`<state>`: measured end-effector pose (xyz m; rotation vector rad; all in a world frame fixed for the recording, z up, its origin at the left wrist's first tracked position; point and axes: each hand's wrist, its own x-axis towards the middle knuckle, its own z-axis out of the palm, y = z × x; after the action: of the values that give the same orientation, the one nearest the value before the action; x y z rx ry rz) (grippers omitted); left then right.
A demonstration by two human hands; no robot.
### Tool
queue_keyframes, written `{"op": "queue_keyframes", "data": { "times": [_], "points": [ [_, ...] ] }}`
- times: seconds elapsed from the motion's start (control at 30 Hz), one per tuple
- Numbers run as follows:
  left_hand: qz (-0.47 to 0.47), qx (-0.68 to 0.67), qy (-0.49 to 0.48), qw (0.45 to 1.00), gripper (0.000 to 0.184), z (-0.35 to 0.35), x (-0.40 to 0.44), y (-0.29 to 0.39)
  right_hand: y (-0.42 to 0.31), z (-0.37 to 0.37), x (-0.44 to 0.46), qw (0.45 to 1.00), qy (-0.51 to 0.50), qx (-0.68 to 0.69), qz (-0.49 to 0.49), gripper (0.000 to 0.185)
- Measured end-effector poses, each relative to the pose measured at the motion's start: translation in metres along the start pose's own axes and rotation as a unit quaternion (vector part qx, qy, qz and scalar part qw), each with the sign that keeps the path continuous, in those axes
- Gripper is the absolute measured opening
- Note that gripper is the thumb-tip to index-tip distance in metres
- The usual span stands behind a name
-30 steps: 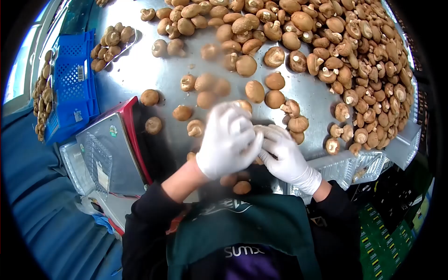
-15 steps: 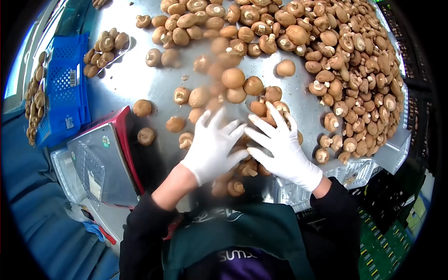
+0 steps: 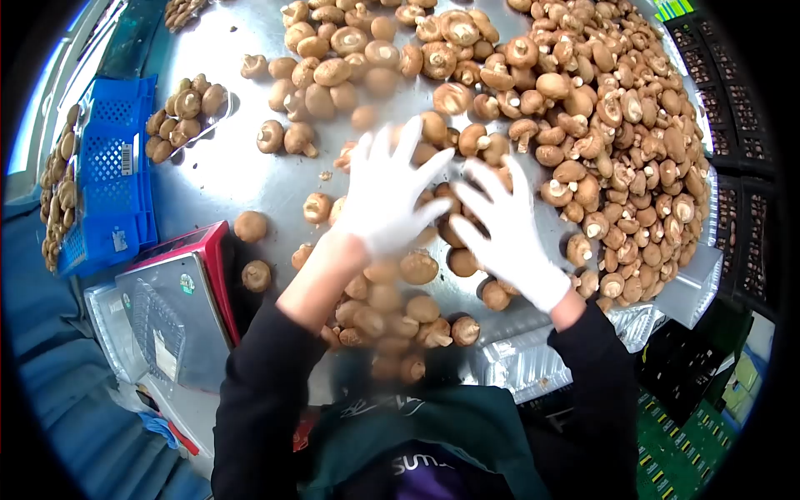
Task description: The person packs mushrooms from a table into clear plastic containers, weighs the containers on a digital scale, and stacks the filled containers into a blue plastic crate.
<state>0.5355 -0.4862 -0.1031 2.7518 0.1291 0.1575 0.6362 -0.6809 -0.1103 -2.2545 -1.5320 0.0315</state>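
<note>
Brown mushrooms (image 3: 450,98) lie loose over a shiny metal table (image 3: 208,158). My left hand (image 3: 387,196), in a white glove, has its fingers spread over some of them near the middle. To its right, my right hand (image 3: 504,221), gloved the same way, also spreads its fingers above and against mushrooms. Neither hand is closed round one. Several mushrooms (image 3: 425,310) lie between my forearms, close to my apron; a few there look blurred. Under the palms and fingers, some mushrooms are partly hidden.
A large mushroom heap (image 3: 625,142) fills the right side. Left are a filled clear tray (image 3: 185,121), a blue crate (image 3: 112,167) and a red-edged scale (image 3: 179,308) with a plastic tray on top. Clear trays (image 3: 525,367) line the near edge; dark crates (image 3: 737,100) stand far right.
Both hands have moved farther forward over the table, the left one most. Mushrooms around and beneath them have shifted, and more now show between my forearms near the apron.
</note>
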Motion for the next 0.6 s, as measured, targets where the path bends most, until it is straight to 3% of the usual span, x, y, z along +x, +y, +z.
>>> {"op": "queue_keyframes", "data": {
  "times": [0.03, 0.17, 0.2, 0.23, 0.3, 0.33, 0.37, 0.4, 0.5, 0.6],
  "points": [
    [0.001, 0.000, -0.035, 0.999, 0.059, -0.013, -0.017, 0.005, -0.013, -0.009, -0.009, 0.998, -0.055, 0.038, 0.014, 0.031],
    [0.046, -0.036, -0.153, 0.986, 0.036, -0.060, -0.048, 0.020, -0.023, -0.050, 0.009, 0.968, -0.126, 0.215, 0.000, 0.021],
    [0.039, 0.009, -0.154, 0.987, 0.033, -0.066, -0.042, 0.019, -0.017, -0.043, 0.016, 0.961, -0.053, 0.267, 0.051, 0.017],
    [0.034, 0.053, -0.155, 0.986, 0.031, -0.067, -0.032, 0.016, -0.003, -0.042, 0.024, 0.972, -0.045, 0.224, 0.055, 0.026],
    [-0.035, 0.008, -0.059, 0.998, 0.052, -0.041, -0.024, 0.009, 0.007, -0.018, 0.040, 0.996, 0.053, -0.005, 0.067, 0.042],
    [-0.052, 0.008, -0.040, 0.998, 0.059, -0.025, -0.025, 0.006, 0.010, -0.001, 0.032, 0.989, -0.016, -0.120, 0.082, 0.056],
    [-0.070, 0.009, -0.020, 0.997, 0.066, -0.014, -0.027, 0.003, 0.000, 0.009, 0.024, 0.991, -0.049, -0.086, 0.086, 0.062],
    [-0.078, -0.012, -0.062, 0.995, 0.079, -0.011, -0.039, 0.008, -0.012, 0.009, 0.013, 0.993, -0.065, -0.066, 0.068, 0.063],
    [-0.084, -0.037, -0.084, 0.992, 0.082, -0.022, -0.081, 0.026, -0.054, 0.003, -0.008, 0.994, -0.053, 0.082, 0.042, 0.069],
    [-0.090, -0.019, -0.110, 0.990, 0.083, -0.036, -0.120, 0.034, -0.086, -0.014, -0.019, 0.992, -0.104, 0.061, 0.032, 0.068]
  ]
}}
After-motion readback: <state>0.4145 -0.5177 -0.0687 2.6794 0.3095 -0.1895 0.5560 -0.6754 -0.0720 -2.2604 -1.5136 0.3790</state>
